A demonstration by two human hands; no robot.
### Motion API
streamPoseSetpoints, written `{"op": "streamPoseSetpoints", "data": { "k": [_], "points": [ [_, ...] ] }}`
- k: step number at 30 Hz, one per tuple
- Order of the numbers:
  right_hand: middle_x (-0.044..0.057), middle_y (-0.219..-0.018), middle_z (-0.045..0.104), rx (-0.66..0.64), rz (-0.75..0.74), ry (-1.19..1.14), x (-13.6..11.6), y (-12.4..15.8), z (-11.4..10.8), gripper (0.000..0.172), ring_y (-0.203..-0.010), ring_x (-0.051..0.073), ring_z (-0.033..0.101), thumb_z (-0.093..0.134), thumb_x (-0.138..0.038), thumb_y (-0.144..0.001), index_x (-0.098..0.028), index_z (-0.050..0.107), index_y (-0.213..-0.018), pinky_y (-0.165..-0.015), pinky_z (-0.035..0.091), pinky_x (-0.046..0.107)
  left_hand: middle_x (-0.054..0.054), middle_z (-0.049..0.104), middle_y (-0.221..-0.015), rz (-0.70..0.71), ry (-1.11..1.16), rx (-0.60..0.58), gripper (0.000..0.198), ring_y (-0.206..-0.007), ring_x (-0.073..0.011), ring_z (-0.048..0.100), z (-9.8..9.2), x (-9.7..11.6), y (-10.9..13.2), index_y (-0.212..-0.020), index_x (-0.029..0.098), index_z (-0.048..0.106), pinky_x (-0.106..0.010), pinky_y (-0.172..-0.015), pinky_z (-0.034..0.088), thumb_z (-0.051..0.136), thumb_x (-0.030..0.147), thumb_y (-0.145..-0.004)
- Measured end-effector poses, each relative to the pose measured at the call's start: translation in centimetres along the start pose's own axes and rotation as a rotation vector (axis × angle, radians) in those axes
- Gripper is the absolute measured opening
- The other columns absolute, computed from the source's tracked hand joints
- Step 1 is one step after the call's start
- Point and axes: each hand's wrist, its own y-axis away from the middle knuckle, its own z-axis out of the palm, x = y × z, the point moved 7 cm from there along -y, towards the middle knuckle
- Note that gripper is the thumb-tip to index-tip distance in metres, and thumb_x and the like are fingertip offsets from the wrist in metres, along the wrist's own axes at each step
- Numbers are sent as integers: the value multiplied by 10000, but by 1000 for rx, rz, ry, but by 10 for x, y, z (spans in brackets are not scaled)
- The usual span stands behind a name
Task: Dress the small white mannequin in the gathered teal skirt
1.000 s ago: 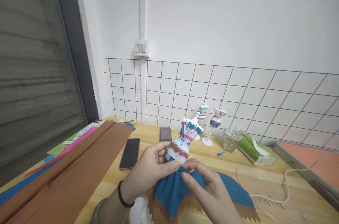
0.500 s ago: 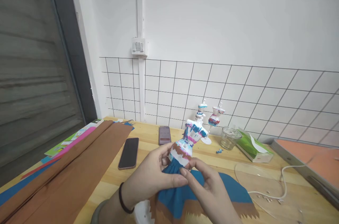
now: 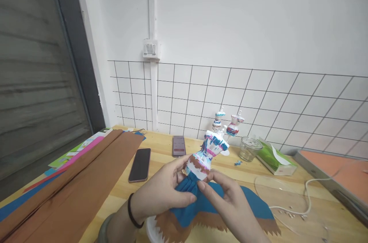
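Pinched fingertips of the left hand (image 3: pixel 167 193) and right hand (image 3: pixel 230 204) meet at the waist of the small dress form (image 3: pixel 208 151), gathering the blue paper skirt (image 3: pixel 250 206) there. The form leans up and rightward from both hands, above the table (image 3: pixel 161 148).

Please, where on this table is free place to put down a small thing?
Bare wood lies between the dark phone and the left hand, bordered by the brown paper. Another strip runs between that phone and the second phone. Crowded at right: glass cup, tissue pack, clear sheet, cable. Mid-table, the right hand and left hand pinch the blue skirt.
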Motion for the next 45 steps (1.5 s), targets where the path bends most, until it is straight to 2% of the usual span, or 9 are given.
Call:
{"op": "streamPoseSetpoints", "data": {
  "k": [7, 13, 18, 21, 24, 30, 34, 40, 45],
  "points": [
    [9, -731, 607, 16, 26, -10, 5, 2, -1, 282, -739, 189, 548, 511, -440, -811, -194, 522, -673, -670, 420, 267, -98, 566, -1179, -10, 71, -24, 688, -867, -194, 614, -6, -3, 0, -1270, 248, 458, -324, -764, 490, 702, 91, -647],
    [6, -713, 617, 17, -7, -28, 0, 1, -2, 257, -747, 191, 573, 519, -407, -809, -194, 537, -668, -689, 442, 270, -110, 518, -1256, 7, 91, -72, 694, -1015, -258, 578, -4, -1, -1, -1247, 246, 481, -349, -812, 479, 753, 145, -617],
    [9, -724, 620, 64, -41, 49, -2, 1, -3, 218, -725, 183, 571, 529, -381, -797, -199, 528, -678, -671, 440, 254, -90, 529, -1264, 85, -30, 42, 625, -1113, -235, 519, -7, -1, -2, -1216, 236, 500, -365, -937, 400, 745, 175, -645],
    [-1, -712, 605, 73, -47, 64, -2, 1, -4, 217, -711, 171, 556, 531, -376, -797, -205, 505, -665, -661, 425, 238, -89, 563, -1228, 82, -65, 104, 578, -1121, -233, 517, -7, -1, -3, -1193, 217, 514, -356, -944, 397, 737, 193, -660],
    [1, -737, 598, 23, -31, 42, 0, 0, -4, 224, -732, 170, 544, 524, -388, -810, -202, 512, -684, -671, 417, 239, -78, 590, -1197, 99, -67, 131, 543, -1108, -225, 529, -7, 0, -4, -1174, 219, 533, -334, -935, 406, 729, 176, -669],
    [11, -738, 587, -126, 18, -62, 2, -1, -2, 340, -728, 172, 509, 412, -431, -880, -187, 592, -726, -656, 404, 248, -80, 594, -1194, 99, -66, 83, 546, -1082, -221, 545, -9, -4, -5, -1215, 222, 512, -335, -909, 423, 667, 88, -709],
    [15, -755, 592, -115, -6, -48, 1, 0, -4, 371, -760, 182, 525, 343, -417, -914, -193, 570, -725, -706, 403, 264, -87, 591, -1192, 79, -39, 75, 531, -1087, -219, 542, -12, -10, -7, -1217, 217, 504, -330, -908, 418, 643, 70, -726],
    [29, -799, 618, -41, -72, 172, -4, 4, -13, 397, -806, 199, 546, 286, -430, -923, -219, 598, -797, -746, 395, 291, -107, 574, -1204, 88, 50, 113, 472, -1145, -246, 499, -17, -11, -9, -1155, 190, 527, -365, -961, 382, 666, 87, -716],
    [7, -886, 641, -129, 5, 78, -3, 3, -9, 262, -854, 178, 565, 430, -434, -878, -243, 609, -874, -756, 428, 262, -112, 559, -1217, 108, 73, 121, 477, -1172, -256, 472, -16, -6, -7, -1147, 185, 532, -392, -1002, 341, 692, 116, -703]
  ]
}}
